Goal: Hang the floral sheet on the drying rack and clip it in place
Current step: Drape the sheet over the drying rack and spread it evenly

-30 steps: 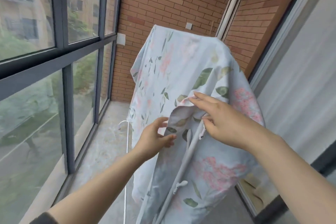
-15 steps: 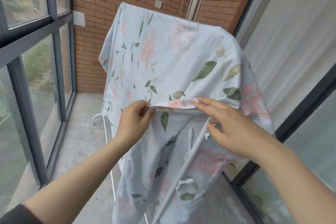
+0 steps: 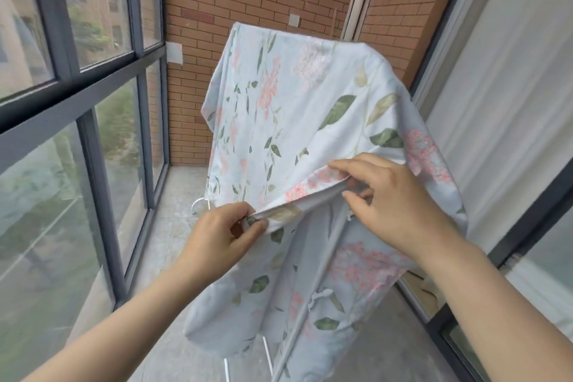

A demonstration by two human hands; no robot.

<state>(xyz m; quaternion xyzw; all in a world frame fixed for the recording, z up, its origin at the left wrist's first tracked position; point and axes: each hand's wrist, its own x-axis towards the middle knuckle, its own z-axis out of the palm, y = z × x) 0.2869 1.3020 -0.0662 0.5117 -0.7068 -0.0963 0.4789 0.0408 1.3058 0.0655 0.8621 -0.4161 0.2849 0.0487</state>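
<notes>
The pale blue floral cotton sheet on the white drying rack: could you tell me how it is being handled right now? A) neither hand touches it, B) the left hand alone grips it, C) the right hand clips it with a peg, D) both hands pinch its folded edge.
D: the left hand and right hand each pinch the folded edge of the pale blue floral cotton sheet.
</notes>
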